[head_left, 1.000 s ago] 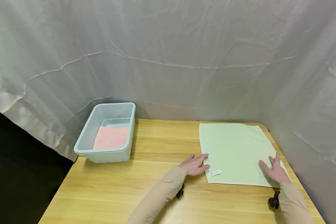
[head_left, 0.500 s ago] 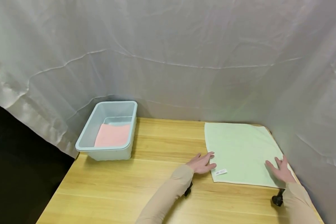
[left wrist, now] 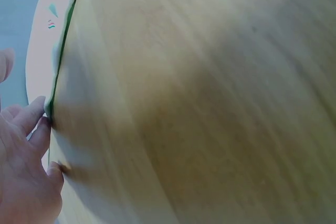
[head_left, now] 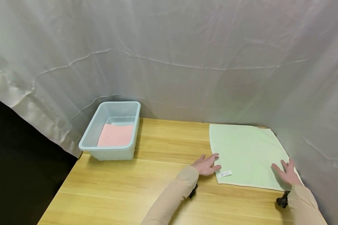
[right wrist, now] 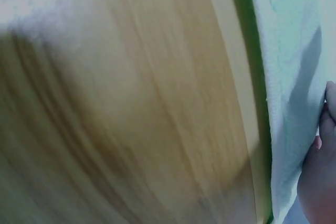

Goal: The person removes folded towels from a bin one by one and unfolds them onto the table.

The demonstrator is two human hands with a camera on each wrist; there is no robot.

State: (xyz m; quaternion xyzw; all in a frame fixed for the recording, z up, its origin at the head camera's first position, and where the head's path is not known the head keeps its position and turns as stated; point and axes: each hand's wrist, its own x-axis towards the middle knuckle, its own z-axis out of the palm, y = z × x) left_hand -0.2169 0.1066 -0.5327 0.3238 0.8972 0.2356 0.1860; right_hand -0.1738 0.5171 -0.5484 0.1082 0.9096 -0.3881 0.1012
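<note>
A pale green towel (head_left: 249, 153) lies spread flat on the right part of the wooden table, a small white label (head_left: 225, 173) near its front left corner. My left hand (head_left: 207, 165) is at the towel's left edge, its fingers spread and the fingertips touching the border. In the left wrist view, fingertips (left wrist: 37, 109) of that hand meet the cloth's rim. Over the towel's front right part rests my right hand (head_left: 287, 173), fingers spread; the right wrist view catches only part of that hand (right wrist: 317, 166) beside the fabric.
A light blue plastic bin (head_left: 112, 153) stands at the back left of the table (head_left: 115, 193). Folded pink cloth (head_left: 116, 135) lies inside it. Grey curtain (head_left: 174, 87) hangs along the back and right side, close behind the towel.
The head view has shifted, so bin, towel and hands all appear slightly farther right. Both hands keep about the same places on the towel, which stays spread out.
</note>
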